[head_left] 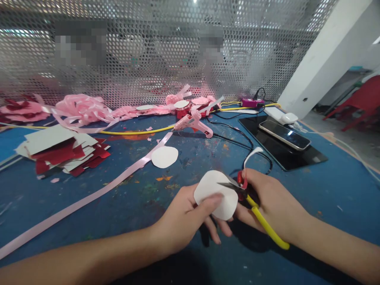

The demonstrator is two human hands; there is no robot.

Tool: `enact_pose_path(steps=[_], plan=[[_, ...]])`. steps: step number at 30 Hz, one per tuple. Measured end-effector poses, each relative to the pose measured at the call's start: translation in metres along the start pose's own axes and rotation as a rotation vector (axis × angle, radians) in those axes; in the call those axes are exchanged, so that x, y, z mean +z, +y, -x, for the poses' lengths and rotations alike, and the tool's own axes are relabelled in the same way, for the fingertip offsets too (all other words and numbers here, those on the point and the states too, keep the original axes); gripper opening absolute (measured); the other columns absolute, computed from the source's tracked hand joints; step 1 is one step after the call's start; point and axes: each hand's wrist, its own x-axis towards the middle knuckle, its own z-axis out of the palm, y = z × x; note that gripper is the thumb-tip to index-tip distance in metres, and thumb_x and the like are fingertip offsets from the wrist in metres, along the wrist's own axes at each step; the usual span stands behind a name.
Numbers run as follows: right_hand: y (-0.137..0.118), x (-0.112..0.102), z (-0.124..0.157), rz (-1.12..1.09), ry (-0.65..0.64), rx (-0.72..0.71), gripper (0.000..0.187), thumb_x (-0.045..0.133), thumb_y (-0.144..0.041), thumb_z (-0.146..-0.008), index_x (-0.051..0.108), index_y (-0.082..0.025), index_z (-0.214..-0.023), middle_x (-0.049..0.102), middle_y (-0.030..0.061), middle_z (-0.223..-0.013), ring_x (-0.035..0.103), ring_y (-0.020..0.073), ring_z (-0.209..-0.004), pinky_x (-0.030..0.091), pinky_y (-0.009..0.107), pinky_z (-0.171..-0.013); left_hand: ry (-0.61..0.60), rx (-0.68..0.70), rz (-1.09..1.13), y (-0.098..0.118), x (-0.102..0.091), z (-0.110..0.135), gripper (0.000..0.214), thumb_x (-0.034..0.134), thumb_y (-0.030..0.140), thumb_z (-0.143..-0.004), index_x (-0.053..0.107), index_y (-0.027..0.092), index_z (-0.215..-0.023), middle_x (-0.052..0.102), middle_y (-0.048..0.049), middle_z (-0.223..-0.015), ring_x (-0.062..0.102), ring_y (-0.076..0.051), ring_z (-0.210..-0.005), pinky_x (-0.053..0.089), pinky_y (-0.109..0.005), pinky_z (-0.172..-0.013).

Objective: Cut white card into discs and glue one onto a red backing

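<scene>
My left hand (190, 217) grips a roughly round white paper piece (212, 190), its thumb lying across the front. My right hand (267, 202) is closed on scissors (267, 225) with yellow handle grips. Their dark blade lies across the paper's right edge. A narrow curled strip, white and red (251, 158), sticks up beside the right hand's fingers. Beyond the left hand, a white paper disc (164, 157) lies on the blue table, partly over a pink ribbon (103, 189).
Cut red and white card (65, 148) is stacked at the left. A pink glue gun (194, 123) sits at the middle back, near heaped pink ribbon (83, 109). A phone (285, 134) rests on a black panel (308, 156) at the right. Perforated metal (166, 75) walls the back.
</scene>
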Motion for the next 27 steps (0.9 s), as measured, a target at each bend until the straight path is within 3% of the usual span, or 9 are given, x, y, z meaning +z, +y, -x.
enact_pose_path(steps=[3,9,14,19,24,27], plan=[[-0.0003,-0.0021,0.0006,0.091,0.009,-0.006,0.018,0.052,-0.027,-0.063,0.036,-0.022,-0.069,0.052,0.0014,-0.069,0.045,0.0149,-0.058,0.032,0.025,-0.052,0.036,0.009,-0.171,0.0021,-0.0015,0.0021,0.023,0.052,0.034,-0.084,0.058,0.012,-0.081,0.063,-0.0025,-0.052,0.057,-0.01,-0.041,0.046,-0.017,-0.042],[0.0014,-0.0058,0.0002,0.184,-0.051,-0.041,0.018,0.048,-0.013,-0.058,0.033,-0.022,-0.063,0.049,0.0001,-0.064,0.043,0.0135,-0.054,0.03,0.024,-0.051,-0.03,0.03,-0.397,0.0044,-0.0082,0.0035,0.025,0.045,0.03,-0.087,0.056,0.016,-0.069,0.062,0.0003,-0.051,0.06,-0.01,-0.045,0.048,-0.017,-0.047],[0.0038,-0.0054,0.0023,0.236,-0.067,-0.04,0.017,0.047,-0.009,-0.057,0.036,-0.021,-0.06,0.048,-0.0016,-0.058,0.041,0.0113,-0.047,0.026,0.023,-0.048,-0.049,-0.007,-0.366,0.0037,-0.0087,0.0037,0.029,0.045,0.033,-0.088,0.056,0.015,-0.068,0.061,0.0002,-0.049,0.059,-0.01,-0.043,0.045,-0.016,-0.045],[0.006,-0.0023,0.0033,0.232,-0.028,-0.068,0.016,0.053,-0.026,-0.064,0.039,-0.021,-0.06,0.049,-0.0018,-0.054,0.043,0.0119,-0.046,0.026,0.023,-0.047,-0.061,-0.066,-0.283,0.0022,-0.0091,0.002,0.035,0.048,0.041,-0.085,0.058,0.013,-0.067,0.059,-0.0013,-0.046,0.056,-0.009,-0.04,0.044,-0.016,-0.042],[0.0061,-0.0053,0.0021,0.241,-0.048,-0.061,0.016,0.051,-0.031,-0.07,0.044,-0.021,-0.06,0.051,-0.0004,-0.051,0.043,0.0127,-0.043,0.024,0.024,-0.045,-0.012,-0.064,-0.156,0.0016,-0.0067,0.002,0.04,0.053,0.047,-0.081,0.057,0.012,-0.062,0.056,-0.0013,-0.043,0.051,-0.009,-0.037,0.04,-0.016,-0.039],[0.0038,-0.0064,0.0024,0.194,-0.05,-0.047,0.014,0.052,-0.031,-0.07,0.045,-0.021,-0.062,0.052,-0.0005,-0.053,0.043,0.0128,-0.045,0.026,0.024,-0.046,0.099,-0.031,-0.135,0.0026,-0.0061,0.0037,0.04,0.053,0.048,-0.081,0.056,0.014,-0.059,0.05,0.0019,-0.04,0.043,-0.006,-0.033,0.032,-0.014,-0.034]])
